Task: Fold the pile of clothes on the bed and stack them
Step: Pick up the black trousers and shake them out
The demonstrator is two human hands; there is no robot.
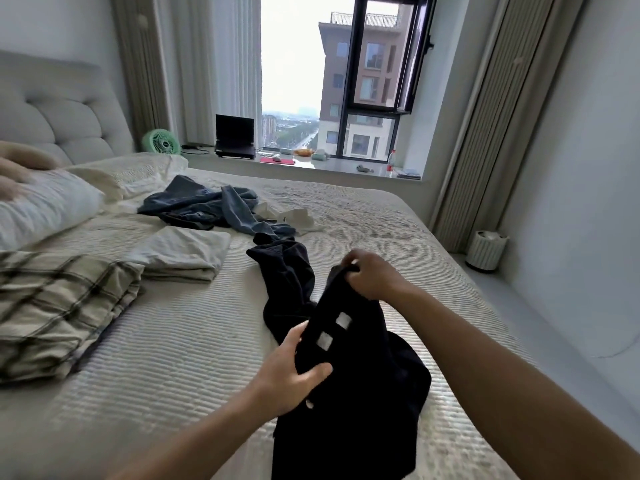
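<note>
A black garment (349,382) with two small white patches hangs crumpled above the bed's (180,341) near right part, its far end trailing onto the cover toward the middle. Farther up the middle lies a loose heap of blue denim (221,206) with a white piece (298,220) beside it. A folded pale garment (183,252) lies flat left of centre, just beside a folded plaid one (59,303) at the left edge.

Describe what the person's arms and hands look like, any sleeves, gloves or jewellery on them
Both arms are bare as far as the picture shows: no sleeves reach the forearms or wrists. The left hand and the right hand wear no gloves. No watch, bracelet or ring is visible on either. The fingernails look short and plain, with no markings.
</note>
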